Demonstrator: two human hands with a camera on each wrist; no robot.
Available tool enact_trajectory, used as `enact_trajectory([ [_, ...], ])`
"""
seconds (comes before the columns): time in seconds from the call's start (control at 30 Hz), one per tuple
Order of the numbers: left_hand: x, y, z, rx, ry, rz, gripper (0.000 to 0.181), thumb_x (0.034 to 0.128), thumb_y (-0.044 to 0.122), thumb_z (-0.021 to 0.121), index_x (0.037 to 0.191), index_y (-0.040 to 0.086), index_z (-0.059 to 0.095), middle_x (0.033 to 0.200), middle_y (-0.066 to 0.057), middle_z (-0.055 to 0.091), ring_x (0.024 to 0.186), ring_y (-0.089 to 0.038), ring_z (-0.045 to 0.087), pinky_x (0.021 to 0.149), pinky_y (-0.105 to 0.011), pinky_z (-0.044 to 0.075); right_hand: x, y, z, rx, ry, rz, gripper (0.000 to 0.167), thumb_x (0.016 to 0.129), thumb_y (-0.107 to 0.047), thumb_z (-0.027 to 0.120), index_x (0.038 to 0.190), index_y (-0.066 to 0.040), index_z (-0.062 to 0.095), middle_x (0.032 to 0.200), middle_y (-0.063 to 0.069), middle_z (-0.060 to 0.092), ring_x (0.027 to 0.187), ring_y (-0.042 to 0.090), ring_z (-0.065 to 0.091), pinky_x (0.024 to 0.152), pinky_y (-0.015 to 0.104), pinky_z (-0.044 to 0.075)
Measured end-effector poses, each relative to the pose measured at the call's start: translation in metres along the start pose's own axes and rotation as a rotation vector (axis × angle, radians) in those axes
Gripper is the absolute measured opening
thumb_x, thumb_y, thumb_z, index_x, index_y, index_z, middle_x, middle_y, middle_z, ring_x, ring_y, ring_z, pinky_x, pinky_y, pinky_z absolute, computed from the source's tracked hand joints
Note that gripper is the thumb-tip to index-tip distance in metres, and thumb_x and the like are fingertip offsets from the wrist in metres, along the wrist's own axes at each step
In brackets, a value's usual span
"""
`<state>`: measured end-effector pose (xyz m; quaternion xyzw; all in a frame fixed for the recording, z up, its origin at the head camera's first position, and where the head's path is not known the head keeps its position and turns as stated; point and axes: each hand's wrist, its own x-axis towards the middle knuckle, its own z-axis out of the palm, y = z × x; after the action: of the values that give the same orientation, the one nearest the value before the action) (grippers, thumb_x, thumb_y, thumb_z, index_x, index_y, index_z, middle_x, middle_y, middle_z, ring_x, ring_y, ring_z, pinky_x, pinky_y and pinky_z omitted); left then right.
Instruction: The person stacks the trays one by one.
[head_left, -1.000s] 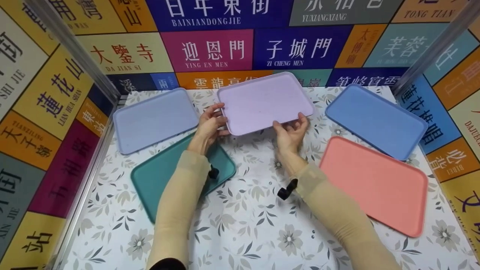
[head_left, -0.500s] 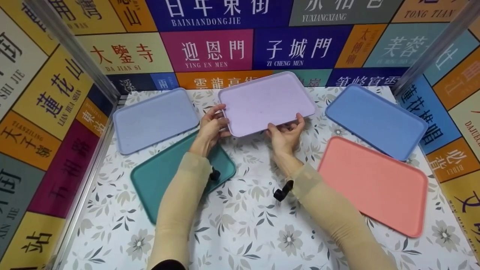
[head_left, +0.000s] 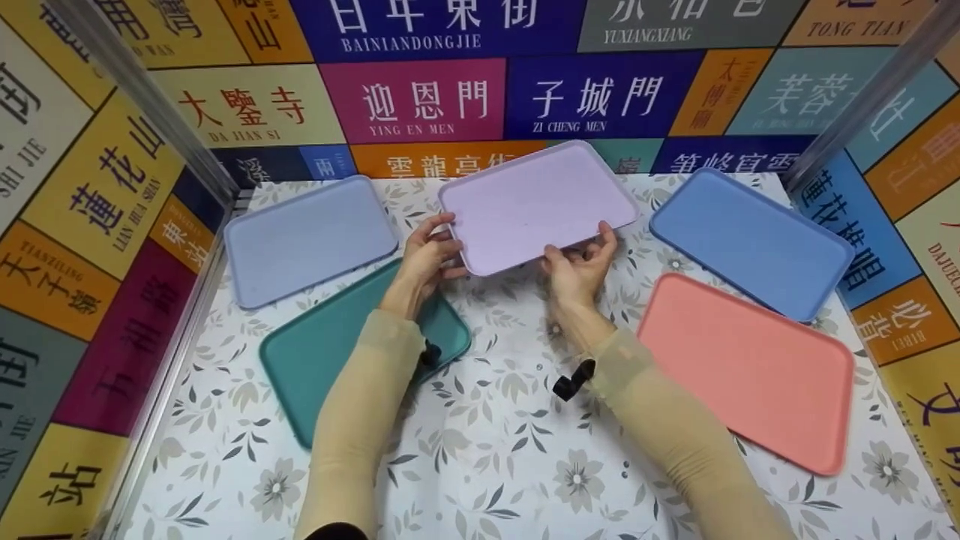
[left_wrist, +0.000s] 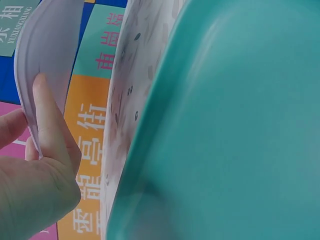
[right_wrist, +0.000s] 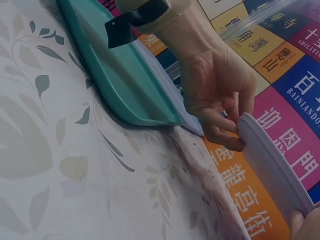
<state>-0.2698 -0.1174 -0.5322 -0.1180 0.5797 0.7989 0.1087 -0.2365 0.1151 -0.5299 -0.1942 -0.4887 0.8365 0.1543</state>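
A light purple tray (head_left: 536, 206) is held tilted above the back of the table in the head view. My left hand (head_left: 427, 259) pinches its left edge; in the left wrist view that hand (left_wrist: 45, 165) has fingers behind the tray (left_wrist: 50, 55) and the thumb at its rim. My right hand (head_left: 579, 274) grips the lower right edge, thumb and fingers apart along the rim. Seen from the right wrist, the purple tray (right_wrist: 275, 165) stands off the cloth, with the left hand (right_wrist: 220, 95) at its near end and part of the right hand (right_wrist: 307, 225) at the corner.
A green tray (head_left: 322, 345) lies beneath the left forearm, beside a pale blue tray (head_left: 311, 240). On the right lie a blue tray (head_left: 754, 240) and a coral tray (head_left: 757, 375). Printed panels (head_left: 412, 97) stand around the floral cloth (head_left: 510, 450).
The purple tray has shifted slightly to the right, both hands still on it. My right hand moved a little left along the edge, then back right. The other trays stay where they were.
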Motion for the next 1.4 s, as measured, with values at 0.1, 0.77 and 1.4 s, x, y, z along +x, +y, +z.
enact_trajectory([
  [0.1, -0.002, 0.003, -0.001, 0.015, -0.014, -0.004, 0.054, 0.1017, -0.004, 0.066, 0.152, 0.016, 0.063, 0.125, -0.008, 0.067, 0.096, -0.024, 0.074, 0.061, -0.034, 0.069, 0.003, -0.005, -0.004, -0.014, -0.005, 0.007, 0.104, 0.089, 0.026, 0.069, 0.171, -0.022, 0.029, 0.12, 0.006, 0.047, 0.074, 0.019, 0.06, 0.058, 0.026, 0.061],
  [0.77, 0.005, 0.067, -0.038, 0.418, -0.063, -0.058, 0.045, 0.1101, 0.02, 0.067, 0.155, 0.02, 0.064, 0.163, -0.015, 0.058, 0.142, -0.035, 0.062, 0.127, -0.058, 0.053, 0.015, -0.029, -0.056, -0.107, -0.27, 0.119, 0.1, 0.092, 0.023, 0.067, 0.173, -0.024, 0.033, 0.124, 0.002, 0.059, 0.08, 0.012, 0.072, 0.067, 0.027, 0.067],
  [1.4, 0.009, 0.071, -0.041, 0.29, -0.344, -0.139, 0.078, 0.0992, 0.014, 0.081, 0.163, 0.051, 0.055, 0.163, -0.004, 0.06, 0.137, -0.034, 0.07, 0.102, -0.049, 0.068, 0.038, -0.061, -0.071, -0.117, -0.682, 0.22, 0.096, 0.093, 0.026, 0.056, 0.173, -0.022, 0.035, 0.138, 0.004, 0.063, 0.101, 0.018, 0.078, 0.075, 0.034, 0.07],
])
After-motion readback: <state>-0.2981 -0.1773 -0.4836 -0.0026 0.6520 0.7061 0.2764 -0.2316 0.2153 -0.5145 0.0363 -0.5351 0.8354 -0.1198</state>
